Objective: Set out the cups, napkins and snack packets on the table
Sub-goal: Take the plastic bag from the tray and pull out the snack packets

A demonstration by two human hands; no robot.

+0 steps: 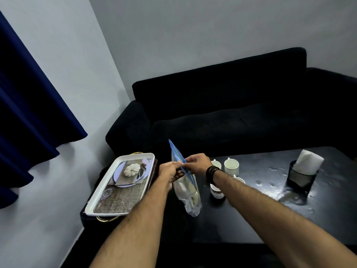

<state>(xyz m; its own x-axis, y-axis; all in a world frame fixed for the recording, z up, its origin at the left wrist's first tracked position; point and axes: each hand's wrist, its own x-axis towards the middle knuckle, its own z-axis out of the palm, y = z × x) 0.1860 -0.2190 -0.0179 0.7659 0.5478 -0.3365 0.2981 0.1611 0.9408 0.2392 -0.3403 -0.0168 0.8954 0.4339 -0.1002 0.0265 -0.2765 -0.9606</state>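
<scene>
A clear zip bag (188, 198) with a blue seal strip and pale snack pieces inside hangs above the left end of the black table (270, 209). My left hand (170, 171) and my right hand (197, 163) both pinch its top seal. Behind my right wrist stand several white cups: one tall cup (231, 166), one partly hidden cup (216, 163), and a small cup (216, 191) below the wrist. White napkins (309, 161) stick up from a black mesh holder (300, 176) at the table's right.
A white tray (100, 198) with a pumpkin picture rests on a dark stand left of the table. A black sofa (231, 105) runs behind the table. A blue curtain (29, 105) hangs on the left wall.
</scene>
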